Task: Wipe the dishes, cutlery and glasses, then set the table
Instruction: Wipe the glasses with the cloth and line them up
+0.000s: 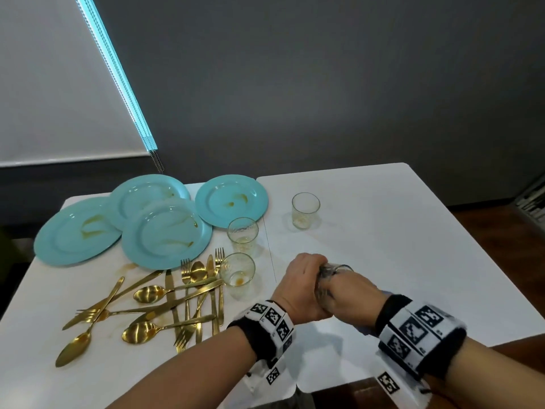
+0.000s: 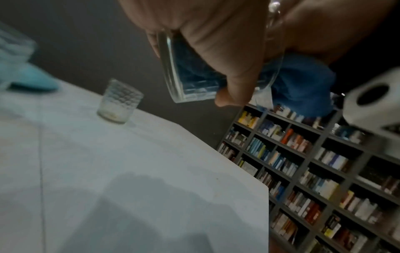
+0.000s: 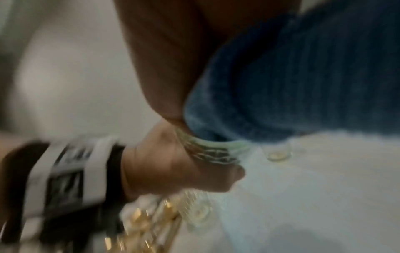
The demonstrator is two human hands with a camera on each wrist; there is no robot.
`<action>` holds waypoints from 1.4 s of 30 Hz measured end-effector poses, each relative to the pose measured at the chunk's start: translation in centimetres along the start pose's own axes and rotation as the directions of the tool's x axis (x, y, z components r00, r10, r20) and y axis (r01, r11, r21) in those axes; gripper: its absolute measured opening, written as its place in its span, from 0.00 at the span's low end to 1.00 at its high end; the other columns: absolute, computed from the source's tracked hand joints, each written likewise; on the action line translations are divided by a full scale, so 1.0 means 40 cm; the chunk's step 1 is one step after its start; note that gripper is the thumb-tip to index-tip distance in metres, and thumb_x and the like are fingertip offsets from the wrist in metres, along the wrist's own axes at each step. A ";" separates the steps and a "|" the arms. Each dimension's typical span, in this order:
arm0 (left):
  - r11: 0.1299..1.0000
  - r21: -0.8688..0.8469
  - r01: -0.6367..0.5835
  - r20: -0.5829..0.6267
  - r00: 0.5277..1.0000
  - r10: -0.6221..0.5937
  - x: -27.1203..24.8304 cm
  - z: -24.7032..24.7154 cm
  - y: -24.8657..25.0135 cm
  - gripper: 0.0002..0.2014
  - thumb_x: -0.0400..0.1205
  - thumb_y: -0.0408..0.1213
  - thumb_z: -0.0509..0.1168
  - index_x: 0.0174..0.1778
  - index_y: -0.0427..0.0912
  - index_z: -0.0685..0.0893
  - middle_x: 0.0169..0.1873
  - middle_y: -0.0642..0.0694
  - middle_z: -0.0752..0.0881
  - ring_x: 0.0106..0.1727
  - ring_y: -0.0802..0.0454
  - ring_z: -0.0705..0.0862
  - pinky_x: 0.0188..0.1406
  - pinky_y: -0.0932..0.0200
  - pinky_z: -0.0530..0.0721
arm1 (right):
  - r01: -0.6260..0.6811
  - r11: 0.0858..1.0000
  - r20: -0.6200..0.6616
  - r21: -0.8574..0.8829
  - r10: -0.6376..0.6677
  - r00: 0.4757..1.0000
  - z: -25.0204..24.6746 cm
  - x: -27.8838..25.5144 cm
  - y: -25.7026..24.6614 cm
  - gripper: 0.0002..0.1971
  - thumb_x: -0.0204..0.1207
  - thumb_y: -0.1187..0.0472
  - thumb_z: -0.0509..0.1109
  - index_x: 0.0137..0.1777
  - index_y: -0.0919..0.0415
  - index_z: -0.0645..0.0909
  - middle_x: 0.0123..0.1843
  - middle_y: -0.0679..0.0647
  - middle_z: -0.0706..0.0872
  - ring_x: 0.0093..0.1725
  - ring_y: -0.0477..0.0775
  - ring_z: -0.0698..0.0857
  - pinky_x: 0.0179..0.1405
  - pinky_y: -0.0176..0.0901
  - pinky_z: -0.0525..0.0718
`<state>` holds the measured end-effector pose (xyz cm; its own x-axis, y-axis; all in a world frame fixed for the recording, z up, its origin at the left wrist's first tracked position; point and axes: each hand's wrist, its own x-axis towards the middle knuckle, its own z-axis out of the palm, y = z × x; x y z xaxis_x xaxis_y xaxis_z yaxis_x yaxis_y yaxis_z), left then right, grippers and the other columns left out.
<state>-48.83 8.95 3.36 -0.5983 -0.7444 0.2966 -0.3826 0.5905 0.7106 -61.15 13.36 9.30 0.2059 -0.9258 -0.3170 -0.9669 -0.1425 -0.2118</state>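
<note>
My left hand (image 1: 300, 286) grips a clear tumbler (image 1: 336, 268) just above the white table (image 1: 398, 231), near its front middle. My right hand (image 1: 352, 290) pushes a blue cloth (image 2: 303, 82) into the tumbler (image 2: 190, 80), fingers bunched round the cloth; the head view hides most of it. In the right wrist view the cloth (image 3: 292, 77) fills the tumbler's rim (image 3: 207, 150). Three stained glasses stand apart: one at the back (image 1: 305, 210), two (image 1: 242, 236) (image 1: 237, 271) by the cutlery. Several stained teal plates (image 1: 165, 231) overlap at the back left. Gold cutlery (image 1: 165, 299) lies heaped in front of them.
A seam (image 1: 269, 249) splits the table into two halves, and brown smears mark the left half near the cutlery. The right half holds only the far glass. Beyond the table's right edge stands a bookshelf (image 2: 324, 171). A grey wall runs behind the table.
</note>
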 end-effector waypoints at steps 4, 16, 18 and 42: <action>0.984 0.087 -0.153 -0.078 0.984 0.160 0.016 -0.013 0.022 0.43 0.52 0.44 0.83 0.60 0.41 0.71 0.46 0.41 0.83 0.49 0.52 0.74 0.51 0.60 0.74 | 0.067 0.943 -0.038 0.327 -0.058 0.998 -0.054 -0.013 0.009 0.10 0.79 0.72 0.61 0.39 0.63 0.79 0.35 0.55 0.83 0.38 0.52 0.82 0.35 0.34 0.78; 0.949 0.176 -0.261 0.260 0.942 0.211 0.087 -0.078 0.062 0.39 0.50 0.38 0.80 0.60 0.43 0.77 0.45 0.43 0.83 0.45 0.42 0.81 0.43 0.49 0.84 | -0.105 0.813 -0.025 0.572 0.145 0.989 -0.039 -0.038 0.000 0.09 0.73 0.72 0.66 0.48 0.60 0.82 0.45 0.52 0.71 0.45 0.51 0.67 0.43 0.43 0.67; 0.929 0.197 -0.314 0.206 0.939 0.274 0.087 -0.076 0.059 0.39 0.50 0.40 0.80 0.58 0.45 0.74 0.44 0.44 0.84 0.42 0.42 0.81 0.41 0.52 0.84 | -0.144 0.637 0.037 0.758 0.177 0.983 -0.061 -0.031 -0.011 0.08 0.80 0.70 0.62 0.50 0.58 0.79 0.47 0.52 0.77 0.45 0.47 0.74 0.40 0.31 0.73; 0.941 0.054 -0.335 -0.020 0.942 0.336 0.080 -0.294 0.002 0.39 0.49 0.41 0.82 0.58 0.40 0.79 0.46 0.43 0.85 0.46 0.47 0.80 0.53 0.58 0.79 | 0.002 0.977 -0.200 -0.213 -0.045 0.979 -0.207 0.035 -0.216 0.14 0.65 0.67 0.74 0.52 0.58 0.84 0.48 0.54 0.86 0.49 0.58 0.86 0.43 0.44 0.84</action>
<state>-42.49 2.94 11.87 -0.6782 -0.5085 0.5306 -0.1975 0.8215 0.5349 -53.77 10.41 18.33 0.2152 -0.9697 -0.1158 -0.9765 -0.2154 -0.0109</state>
